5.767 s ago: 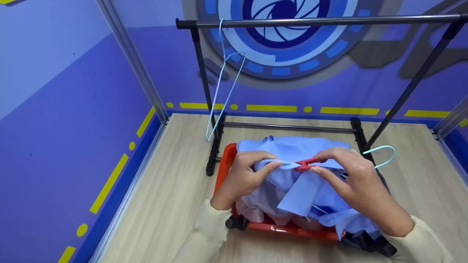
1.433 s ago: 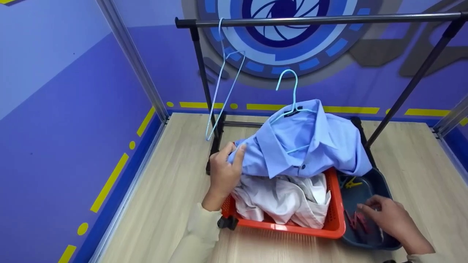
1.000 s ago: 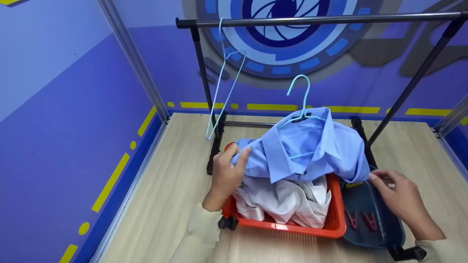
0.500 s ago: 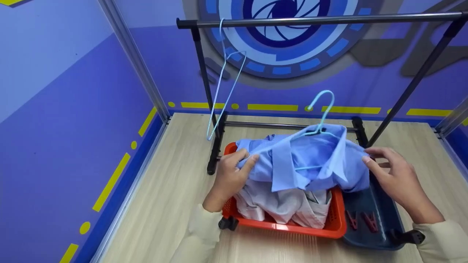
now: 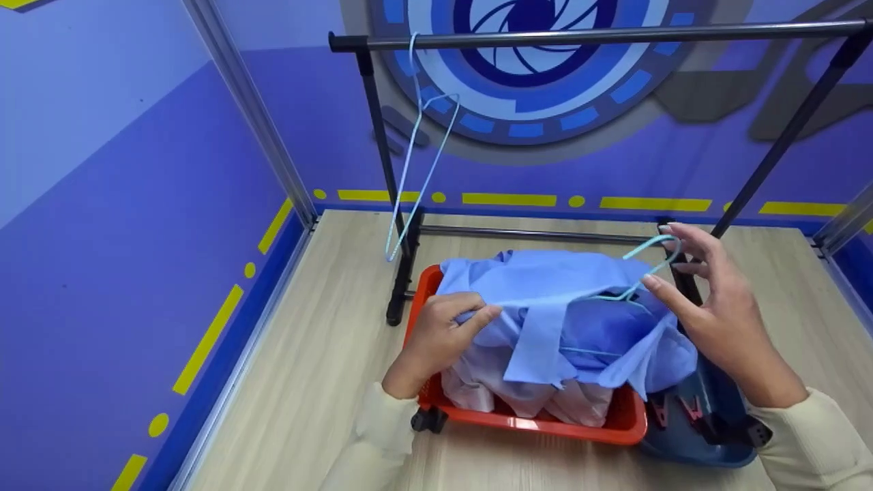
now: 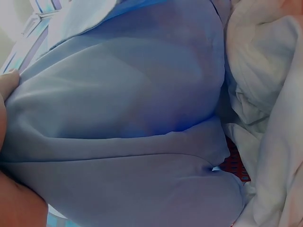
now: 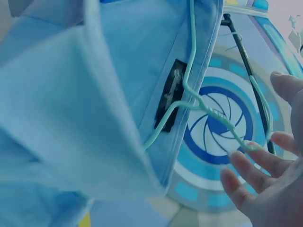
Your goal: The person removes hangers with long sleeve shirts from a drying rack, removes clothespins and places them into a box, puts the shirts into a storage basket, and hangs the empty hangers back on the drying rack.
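Note:
A light blue collared shirt (image 5: 545,279) hangs over a red basket (image 5: 525,424), its collar tipped towards me. Inside the shirt is a pale green wire hanger (image 5: 631,290); its hook leans to the right. My left hand (image 5: 443,337) pinches the shirt's left shoulder between thumb and fingers. Around the hook, my right hand (image 5: 719,307) has its thumb and fingers spread. The right wrist view shows the fingertips (image 7: 241,165) right by the hook, beyond the dark collar label (image 7: 171,94). Folds of the shirt fill most of the left wrist view.
Whitish clothing (image 5: 525,399) lies in the basket under the shirt. A dark blue tub (image 5: 696,453) with red clothespins (image 5: 692,407) stands to the right. Behind is a rack with a metal top bar (image 5: 545,39), where another wire hanger (image 5: 402,184) hangs at the left end.
Earlier my right hand held a red clothespin at the shirt, later reached into the tub, then pinched the shirt's right shoulder. It has now moved to the hook, while the shirt has tipped down.

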Action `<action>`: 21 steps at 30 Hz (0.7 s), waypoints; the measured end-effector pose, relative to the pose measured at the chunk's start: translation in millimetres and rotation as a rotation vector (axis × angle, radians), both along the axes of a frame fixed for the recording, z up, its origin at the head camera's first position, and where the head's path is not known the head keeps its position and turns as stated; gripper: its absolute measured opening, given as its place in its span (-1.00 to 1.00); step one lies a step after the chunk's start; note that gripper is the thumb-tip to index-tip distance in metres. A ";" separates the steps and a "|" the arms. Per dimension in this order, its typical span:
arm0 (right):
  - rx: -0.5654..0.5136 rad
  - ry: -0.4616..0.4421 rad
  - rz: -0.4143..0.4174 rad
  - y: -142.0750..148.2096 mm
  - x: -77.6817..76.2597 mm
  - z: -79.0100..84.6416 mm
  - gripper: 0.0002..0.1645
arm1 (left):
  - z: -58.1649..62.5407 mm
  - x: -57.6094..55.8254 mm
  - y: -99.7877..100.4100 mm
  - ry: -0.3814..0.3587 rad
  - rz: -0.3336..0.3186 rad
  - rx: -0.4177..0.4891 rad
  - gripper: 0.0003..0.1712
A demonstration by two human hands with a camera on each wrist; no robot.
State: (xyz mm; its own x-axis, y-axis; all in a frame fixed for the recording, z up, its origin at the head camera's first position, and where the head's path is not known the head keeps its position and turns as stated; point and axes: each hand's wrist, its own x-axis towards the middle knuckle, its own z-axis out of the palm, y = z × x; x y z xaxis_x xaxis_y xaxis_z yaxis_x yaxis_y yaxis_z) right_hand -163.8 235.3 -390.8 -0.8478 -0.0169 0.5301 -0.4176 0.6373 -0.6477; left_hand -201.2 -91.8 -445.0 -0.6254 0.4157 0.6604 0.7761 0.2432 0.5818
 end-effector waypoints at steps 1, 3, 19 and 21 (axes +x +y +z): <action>0.002 0.028 0.006 -1.4 -0.5 1.1 -0.18 | 0.0 0.2 0.4 -0.003 -0.010 -0.003 -0.71; 0.024 0.076 0.013 -4.0 -0.9 3.0 -0.25 | 0.5 1.5 1.0 -0.013 -0.024 -0.016 -0.72; 0.035 0.207 -0.001 -7.4 -0.9 3.9 -0.83 | -2.8 3.8 3.1 -0.022 -0.075 0.081 -0.86; 0.028 0.204 0.001 -6.0 -0.6 5.2 -0.82 | -4.5 3.3 2.1 -0.012 -0.072 0.100 -0.86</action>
State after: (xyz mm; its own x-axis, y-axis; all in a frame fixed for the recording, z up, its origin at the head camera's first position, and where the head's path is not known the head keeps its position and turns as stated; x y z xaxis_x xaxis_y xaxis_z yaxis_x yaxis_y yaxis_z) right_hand -164.4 229.3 -385.6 -0.7230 -0.0343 0.6900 -0.5387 0.6533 -0.5320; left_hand -197.9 -89.7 -449.5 -0.6047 0.3924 0.6931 0.7820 0.1277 0.6100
